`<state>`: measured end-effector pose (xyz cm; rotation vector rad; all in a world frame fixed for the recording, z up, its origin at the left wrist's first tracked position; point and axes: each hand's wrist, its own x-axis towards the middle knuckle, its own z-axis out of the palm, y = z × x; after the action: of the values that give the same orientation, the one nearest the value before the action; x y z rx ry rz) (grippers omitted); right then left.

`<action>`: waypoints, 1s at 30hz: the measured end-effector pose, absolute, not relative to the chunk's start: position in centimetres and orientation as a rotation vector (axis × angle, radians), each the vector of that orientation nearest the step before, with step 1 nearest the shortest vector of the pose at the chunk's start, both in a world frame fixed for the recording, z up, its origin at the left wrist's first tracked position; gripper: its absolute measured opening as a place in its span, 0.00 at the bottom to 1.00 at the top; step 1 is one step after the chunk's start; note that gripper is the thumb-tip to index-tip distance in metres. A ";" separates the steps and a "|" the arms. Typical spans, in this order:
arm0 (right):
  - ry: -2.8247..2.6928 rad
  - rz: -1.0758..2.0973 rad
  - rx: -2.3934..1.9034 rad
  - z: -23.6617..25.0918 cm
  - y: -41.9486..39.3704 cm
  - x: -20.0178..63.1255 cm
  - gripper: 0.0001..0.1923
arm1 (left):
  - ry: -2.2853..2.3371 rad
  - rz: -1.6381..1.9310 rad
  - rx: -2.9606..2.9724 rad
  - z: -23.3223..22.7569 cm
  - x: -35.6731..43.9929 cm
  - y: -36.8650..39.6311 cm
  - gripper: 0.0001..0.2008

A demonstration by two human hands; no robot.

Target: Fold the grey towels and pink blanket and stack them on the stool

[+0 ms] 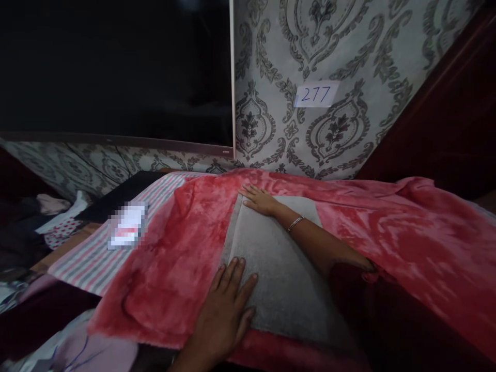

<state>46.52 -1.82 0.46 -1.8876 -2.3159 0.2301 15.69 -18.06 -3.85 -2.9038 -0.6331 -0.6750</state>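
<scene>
Head view shows my left hand (225,310) spread flat, fingers open, pressing the near edge of the grey cloth (279,279) on the red blanket (387,243); my right hand (260,200) lies flat on its far corner, gripping nothing.

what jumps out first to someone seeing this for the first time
A plush red blanket fills the middle, with a grey cloth spread on it. Both hands press flat on that cloth: left hand near, right hand far. A "277" note sticks to the patterned wall.
</scene>
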 end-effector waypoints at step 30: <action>-2.541 0.430 -1.434 1.6 -25.7 35.1 0.34 | -0.503 -0.107 -3.250 0.2 25.4 -5.7 0.29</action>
<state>35.14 -25.69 1.56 -1.4336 -2.5414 0.4296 25.36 -5.70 0.19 -3.2501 -0.5030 -0.1067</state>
